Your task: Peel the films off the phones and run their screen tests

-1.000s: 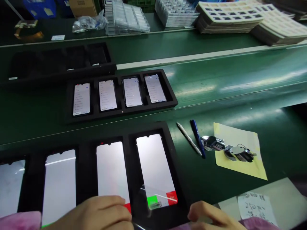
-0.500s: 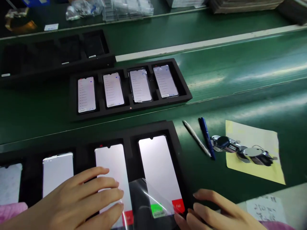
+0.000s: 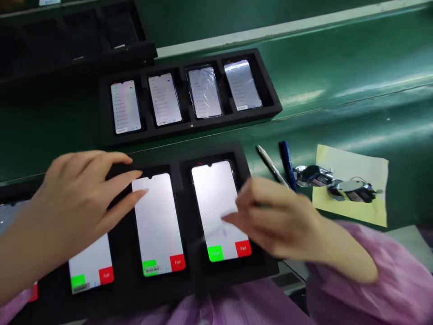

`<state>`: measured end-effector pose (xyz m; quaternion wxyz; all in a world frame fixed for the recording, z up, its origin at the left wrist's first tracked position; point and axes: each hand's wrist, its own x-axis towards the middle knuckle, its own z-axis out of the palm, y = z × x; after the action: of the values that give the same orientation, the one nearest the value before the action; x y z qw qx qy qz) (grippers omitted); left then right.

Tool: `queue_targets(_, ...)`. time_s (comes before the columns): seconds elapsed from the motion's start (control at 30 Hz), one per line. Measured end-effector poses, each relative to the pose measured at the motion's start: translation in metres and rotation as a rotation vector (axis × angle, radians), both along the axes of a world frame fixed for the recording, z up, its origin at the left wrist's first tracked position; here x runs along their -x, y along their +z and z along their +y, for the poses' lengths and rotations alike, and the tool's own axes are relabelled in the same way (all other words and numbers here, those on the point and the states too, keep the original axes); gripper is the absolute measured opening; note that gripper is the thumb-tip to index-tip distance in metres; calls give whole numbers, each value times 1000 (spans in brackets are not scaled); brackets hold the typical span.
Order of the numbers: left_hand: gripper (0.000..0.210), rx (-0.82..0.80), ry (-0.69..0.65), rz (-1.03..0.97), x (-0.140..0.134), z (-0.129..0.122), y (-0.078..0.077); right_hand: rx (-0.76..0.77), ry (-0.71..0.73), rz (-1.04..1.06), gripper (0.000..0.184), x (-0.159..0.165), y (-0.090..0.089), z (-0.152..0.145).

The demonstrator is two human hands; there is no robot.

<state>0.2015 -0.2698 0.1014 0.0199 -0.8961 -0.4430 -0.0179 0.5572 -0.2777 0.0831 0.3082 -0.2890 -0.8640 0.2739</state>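
A black foam tray [image 3: 241,153] in front of me holds a row of lit phones. My right hand [image 3: 280,216] is over the rightmost phone [image 3: 216,194], fingers curled together and blurred by motion. A faint see-through streak near its thumb may be clear film; what the fingers hold cannot be made out. That phone shows a white screen with green and red boxes. My left hand [image 3: 88,194] spreads its fingers at the upper left corner of the neighbouring phone [image 3: 157,216], holding nothing. Beneath the left hand a third phone [image 3: 91,262] is partly hidden.
Behind stands another black tray [image 3: 267,106] of lit phones, and a darker tray [image 3: 149,52] at back left. To the right lie a white pen [image 3: 272,164], a blue pen [image 3: 287,164] and metal devices [image 3: 352,190] on yellow paper [image 3: 368,212].
The clear film raised between the two right phones no longer shows there, nor does the label on the rightmost phone. My left hand moved up and left, my right hand up over the phone.
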Motion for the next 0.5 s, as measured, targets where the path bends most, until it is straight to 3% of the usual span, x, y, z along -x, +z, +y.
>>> queue_targets(0.1, 49, -21, 33, 87, -2, 7, 2, 122, -222, 157, 7, 11, -3, 38)
queue_targets(0.23, 37, 10, 80, 4, -4, 5, 1, 240, -460, 368, 5, 12, -6, 58)
queue_targets(0.37, 27, -8, 115, -76, -5, 3, 0, 296, -490, 434, 4, 9, -4, 49)
queue_targets(0.5, 21, -52, 94, -180, -9, -7, 8, 315, -497, 435, 9, 8, -3, 39)
